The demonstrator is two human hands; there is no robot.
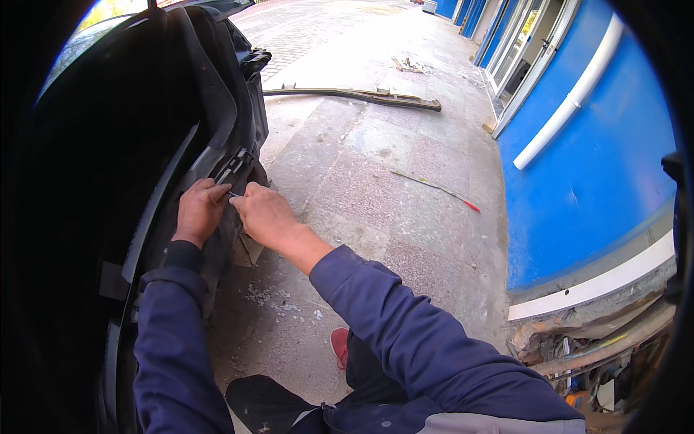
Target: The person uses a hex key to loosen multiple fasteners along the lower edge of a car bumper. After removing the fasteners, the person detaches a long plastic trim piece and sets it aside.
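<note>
Both my hands work close together at the rear edge of a dark car body (155, 206), whose boot stands open at the left. My right hand (266, 215) is closed, its thumb and fingers pinching a thin, shiny metal piece (232, 193) that is mostly hidden. Just to its left, my left hand (198, 213) is closed with its fingertips against the car's edge; whatever is between them is hidden. Right above my fingers, a dark bracket with a light strip (235, 165) is fixed to the car's corner.
A long dark bar (361, 95) lies across the paving ahead. A thin rod with a red end (441, 189) is on the ground at right. Beyond it stand a blue wall (578, 210) and white pipe (571, 101). Scrap parts (607, 354) pile up at lower right.
</note>
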